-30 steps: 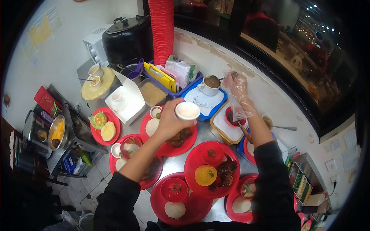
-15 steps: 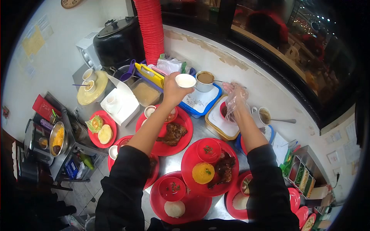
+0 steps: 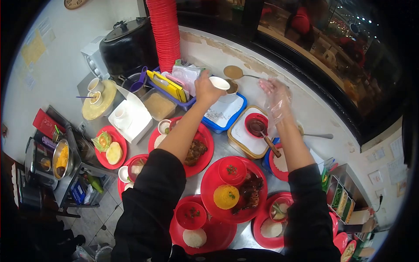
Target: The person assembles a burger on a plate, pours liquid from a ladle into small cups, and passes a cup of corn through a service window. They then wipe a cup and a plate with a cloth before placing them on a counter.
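My left hand (image 3: 207, 91) is closed around a small white sauce cup (image 3: 219, 83), holding it in front of a larger cup of brown sauce (image 3: 232, 87). A clear plastic glove covers my right hand (image 3: 276, 98), whose fingers pinch the handle end of a spoon (image 3: 234, 72). Brown sauce fills the spoon's bowl, raised above the larger cup. Below my right hand, a red bowl of dark sauce (image 3: 256, 122) has a wooden-handled utensil (image 3: 271, 145) in it. Nearest my body, a red plate (image 3: 211, 205) carries yellow rice, dark glazed meat and a small red bowl.
More red plates (image 3: 220, 238) of food surround it on the steel table. White-topped tubs (image 3: 239, 139) stand at the back beside a purple basket (image 3: 187, 104). A tall stack of red cups (image 3: 165, 35) rises near a black cooker (image 3: 131, 48). The window ledge borders the right.
My right hand has lifted the spoon, now full of brown sauce, out of the larger cup. My left hand with the white cup has shifted slightly right. The view has moved a little.
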Demonstrator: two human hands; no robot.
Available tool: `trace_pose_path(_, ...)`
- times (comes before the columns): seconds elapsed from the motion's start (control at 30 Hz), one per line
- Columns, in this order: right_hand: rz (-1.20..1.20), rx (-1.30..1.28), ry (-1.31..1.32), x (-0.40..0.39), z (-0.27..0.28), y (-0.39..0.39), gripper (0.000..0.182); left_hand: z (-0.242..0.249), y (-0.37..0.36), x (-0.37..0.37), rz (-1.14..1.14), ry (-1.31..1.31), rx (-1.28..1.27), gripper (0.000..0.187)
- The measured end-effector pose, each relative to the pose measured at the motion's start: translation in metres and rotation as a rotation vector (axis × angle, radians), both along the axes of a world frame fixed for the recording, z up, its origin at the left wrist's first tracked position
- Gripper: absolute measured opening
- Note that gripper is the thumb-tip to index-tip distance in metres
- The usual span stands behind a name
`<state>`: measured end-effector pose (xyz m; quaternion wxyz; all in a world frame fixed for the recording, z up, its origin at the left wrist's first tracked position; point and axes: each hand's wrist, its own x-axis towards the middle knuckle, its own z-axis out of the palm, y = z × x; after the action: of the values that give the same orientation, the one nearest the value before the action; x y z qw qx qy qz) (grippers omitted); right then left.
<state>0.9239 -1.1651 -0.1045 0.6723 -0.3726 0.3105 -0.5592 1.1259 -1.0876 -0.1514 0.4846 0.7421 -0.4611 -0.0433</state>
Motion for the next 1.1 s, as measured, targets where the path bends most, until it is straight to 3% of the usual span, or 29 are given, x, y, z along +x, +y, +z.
trace_pose_path(0.13,0.001,-0.093,0.047,-0.002,0.024,0.012,0.030,-0.004,-0.016,-0.011,-0.077,0.235,-0.094,0.099)
trace_pose_path(0.3,-0.066,-0.283,0.046,0.000,0.031,0.033,0.025,-0.005,-0.019,-0.021,-0.051,0.252,-0.174,0.101)
trace_pose_path(0.47,0.018,-0.616,0.191,0.001,0.033,0.065,0.021,-0.013,-0.023,-0.017,-0.043,0.239,-0.232,0.102)
trace_pose_path(0.6,0.103,-0.616,0.240,0.003,0.022,0.065,0.021,-0.006,-0.017,-0.017,-0.018,0.233,-0.224,0.101)
trace_pose_path(0.67,0.010,-0.573,0.100,0.006,0.026,0.062,0.023,-0.004,-0.014,-0.015,0.000,0.234,-0.217,0.100)
trace_pose_path(0.8,-0.075,-0.478,0.094,0.013,0.012,0.041,0.022,-0.012,-0.009,-0.005,0.025,0.264,-0.229,0.097)
trace_pose_path(1.07,-0.094,-0.648,0.622,0.042,-0.071,0.003,0.026,-0.012,0.007,0.012,0.081,0.224,-0.252,0.096)
trace_pose_path(1.1,-0.053,-0.485,0.541,0.044,-0.066,0.009,0.026,-0.010,0.009,0.013,0.101,0.202,-0.242,0.095)
